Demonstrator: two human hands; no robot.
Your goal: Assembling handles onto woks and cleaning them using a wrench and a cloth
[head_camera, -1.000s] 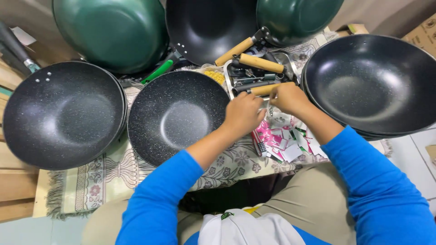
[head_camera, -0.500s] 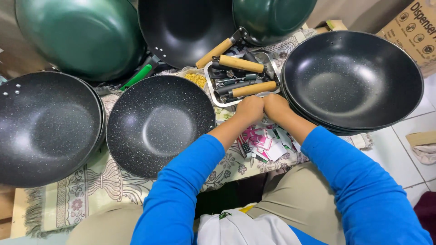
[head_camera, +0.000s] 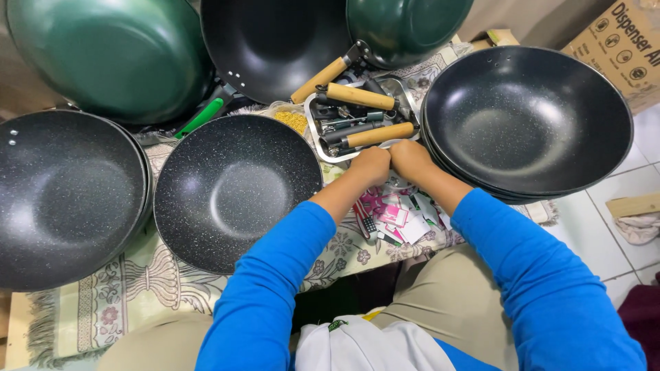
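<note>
Patterned cloth (head_camera: 137, 275) covers the low desk in front of you, with white floor tiles (head_camera: 584, 240) off to your right. Your left hand (head_camera: 370, 165) and right hand (head_camera: 410, 158) meet knuckle to knuckle at the near edge of a small metal tray (head_camera: 405, 93); both are curled closed, but what they pinch between them is hidden, so you cannot tell. Just beyond your fingers lies a wooden handle (head_camera: 377, 135) with a dark metal end, and a second wooden handle (head_camera: 359, 96) rests farther back in the same tray among dark metal fittings. Under your wrists a heap of small pink and white packets (head_camera: 405, 216) is scattered on the cloth. Beside your left forearm sits a black speckled wok (head_camera: 234, 189), and a larger one (head_camera: 62, 199) lies further left. A stack of black woks (head_camera: 526, 120) stands just right of the tray. Behind the tray a black wok with a wooden handle (head_camera: 275, 41) leans between two green woks (head_camera: 110, 55), and a cardboard box (head_camera: 629, 41) sits at the far right corner.
</note>
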